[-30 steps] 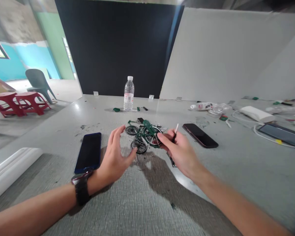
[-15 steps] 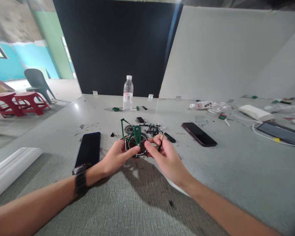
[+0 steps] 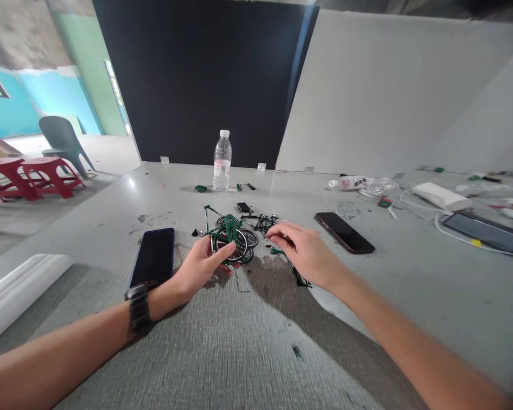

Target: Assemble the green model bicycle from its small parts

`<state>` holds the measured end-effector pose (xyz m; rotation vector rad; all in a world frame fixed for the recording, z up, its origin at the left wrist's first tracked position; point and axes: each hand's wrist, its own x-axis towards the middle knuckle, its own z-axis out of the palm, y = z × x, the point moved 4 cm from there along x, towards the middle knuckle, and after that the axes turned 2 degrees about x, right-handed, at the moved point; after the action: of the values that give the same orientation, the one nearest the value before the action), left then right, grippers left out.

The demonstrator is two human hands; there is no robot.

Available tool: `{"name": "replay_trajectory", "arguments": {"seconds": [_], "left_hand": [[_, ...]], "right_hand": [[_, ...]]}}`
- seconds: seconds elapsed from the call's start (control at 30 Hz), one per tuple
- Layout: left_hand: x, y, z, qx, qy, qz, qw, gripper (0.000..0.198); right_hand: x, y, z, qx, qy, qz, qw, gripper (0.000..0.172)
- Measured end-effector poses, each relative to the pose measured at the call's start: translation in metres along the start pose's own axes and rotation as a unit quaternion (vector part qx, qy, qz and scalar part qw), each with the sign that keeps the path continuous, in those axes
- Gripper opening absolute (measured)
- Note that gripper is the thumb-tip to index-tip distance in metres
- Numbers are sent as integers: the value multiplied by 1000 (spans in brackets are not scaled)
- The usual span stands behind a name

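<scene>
My left hand (image 3: 200,262) is closed on a green miniature bicycle (image 3: 228,230), its thumb over a spoked wheel. The bicycle is tilted up just above the table. To the right, my right hand (image 3: 303,247) reaches low over small loose parts, thumb and fingertips close together. Whatever is between those fingertips is too small to make out. A dark miniature bicycle frame (image 3: 259,221) lies just beyond the hands. Under my right hand is a dark slender piece (image 3: 298,276), partly hidden. A thin L-shaped rod (image 3: 241,289) rests in front of the bicycle.
One phone (image 3: 154,259) lies left of my left hand, another phone (image 3: 344,232) to the right. A clear water bottle (image 3: 222,162) stands behind the parts. A white long object (image 3: 21,296) lies at the left edge. Cables and a dark-screened device (image 3: 487,230) are far right.
My right hand has left the bicycle and moved right, over the loose parts. The thin dark rod in its fingers is no longer seen there. My left hand keeps the bicycle, slightly lower.
</scene>
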<state>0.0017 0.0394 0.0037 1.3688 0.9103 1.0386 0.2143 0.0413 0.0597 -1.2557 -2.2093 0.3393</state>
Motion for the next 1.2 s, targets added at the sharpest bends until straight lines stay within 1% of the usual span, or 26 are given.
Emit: {"name": "replay_trajectory", "arguments": {"seconds": [0.07, 0.13, 0.27, 0.43, 0.6, 0.97, 1.2], "left_hand": [[0, -1, -1, 9, 4, -2, 1000, 41], [1, -2, -2, 26, 5, -1, 1000, 42], [1, -3, -3, 52, 8, 0, 999, 43], [0, 0, -2, 61, 7, 1, 998, 43], [-1, 1, -2, 82, 18, 0, 997, 43], [-2, 0, -3, 86, 16, 0, 996, 43], [-1, 1, -2, 94, 14, -5, 995, 43]], "right_hand": [[0, 1, 4, -40, -58, -17, 997, 24], [-1, 5, 7, -72, -101, -18, 992, 28], [-3, 9, 11, -98, -140, -32, 985, 29], [-4, 9, 15, -93, -153, -39, 983, 30], [-5, 9, 18, -100, -159, -28, 982, 30], [-6, 11, 23, -133, -159, -29, 978, 33], [-6, 10, 22, -130, -161, -33, 978, 32]]}}
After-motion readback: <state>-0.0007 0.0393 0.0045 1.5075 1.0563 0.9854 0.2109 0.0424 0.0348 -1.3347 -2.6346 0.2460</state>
